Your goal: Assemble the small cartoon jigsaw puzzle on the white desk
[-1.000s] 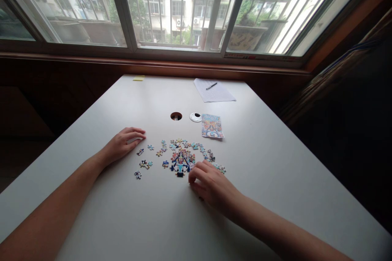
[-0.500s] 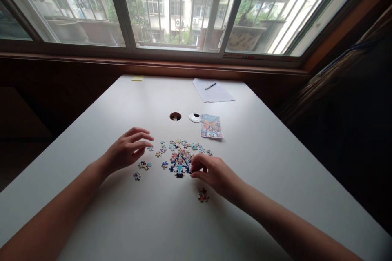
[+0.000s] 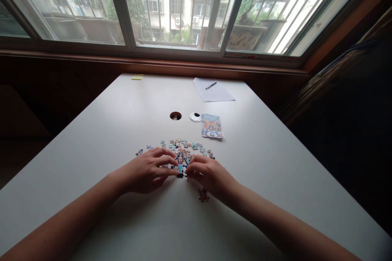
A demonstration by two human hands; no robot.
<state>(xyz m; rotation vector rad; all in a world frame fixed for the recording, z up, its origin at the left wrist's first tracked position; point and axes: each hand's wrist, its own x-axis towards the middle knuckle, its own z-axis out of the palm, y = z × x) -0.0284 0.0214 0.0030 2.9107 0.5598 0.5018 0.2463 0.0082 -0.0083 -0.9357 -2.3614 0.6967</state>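
Note:
A partly joined jigsaw puzzle lies on the white table, its lower part between my two hands. From the left, my left hand reaches to its edge, fingers stretched out and apart, with the fingertips at the dark bottom pieces. At the lower right corner, my right hand pinches a small dark puzzle piece, mostly covered by the fingers. Loose puzzle pieces form an arc beyond the joined part. A small clump of reddish pieces sits below my right hand.
A colourful picture sheet lies behind the puzzle, beside a round white cap and a cable hole. Farther back are a paper sheet with a pen on it and a yellow sticky note. A barred window rises beyond.
My left hand has moved right and nearer to me, from the loose pieces to the puzzle's left edge. My right hand has shifted slightly left along the puzzle's lower corner.

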